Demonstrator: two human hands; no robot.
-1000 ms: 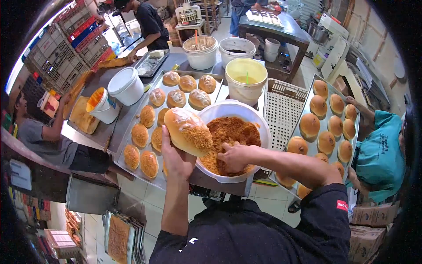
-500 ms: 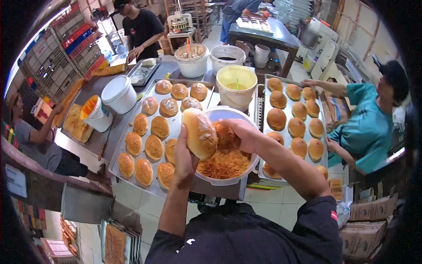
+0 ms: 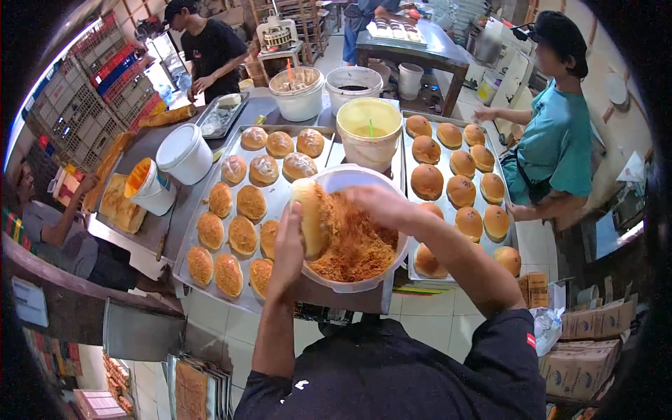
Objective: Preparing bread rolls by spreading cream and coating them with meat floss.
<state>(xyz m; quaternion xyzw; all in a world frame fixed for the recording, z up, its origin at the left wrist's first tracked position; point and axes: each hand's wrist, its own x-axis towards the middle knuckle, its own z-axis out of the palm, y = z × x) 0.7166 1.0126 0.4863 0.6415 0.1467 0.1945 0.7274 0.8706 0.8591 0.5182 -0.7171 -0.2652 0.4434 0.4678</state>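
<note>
Head view: the left hand (image 3: 288, 245) grips a bun (image 3: 313, 217) over the white bowl (image 3: 353, 176) of orange shreds (image 3: 357, 248), while the right hand (image 3: 374, 204) presses shreds on it. At 9 o'clock the left tray (image 3: 280, 199) looks about half filled with coated buns; at 2 o'clock the right tray (image 3: 404, 150) holds plain buns. The bowl overhangs the table edge; there is little free room.

Golden bun (image 3: 312, 217) held upright over bowl (image 3: 350, 178) of floss.

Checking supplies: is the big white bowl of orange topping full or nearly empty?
Partly full: orange shreds cover the bottom of the white bowl, and its upper inner wall shows bare.
</note>
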